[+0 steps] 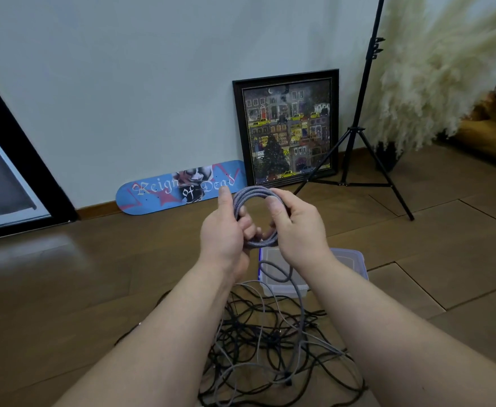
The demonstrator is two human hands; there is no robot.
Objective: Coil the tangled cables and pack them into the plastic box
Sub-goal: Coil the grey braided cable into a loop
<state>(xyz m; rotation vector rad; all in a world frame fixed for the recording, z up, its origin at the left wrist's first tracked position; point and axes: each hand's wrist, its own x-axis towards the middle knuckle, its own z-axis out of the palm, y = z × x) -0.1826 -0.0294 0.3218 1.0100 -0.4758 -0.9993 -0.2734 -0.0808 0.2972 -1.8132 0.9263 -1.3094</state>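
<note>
1. My left hand and right hand both grip a coiled grey braided cable, fingers curled round the ring, raised above the floor.
2. Its loose tail hangs down over the clear plastic box, which sits on the wooden floor.
3. Just beside the box, nearer me, lies a tangled heap of black and grey cables.

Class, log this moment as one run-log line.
step: coiling | both hands hold grey braided cable coil | left hand | right hand | tail hangs to tangled cables | plastic box open, behind
</note>
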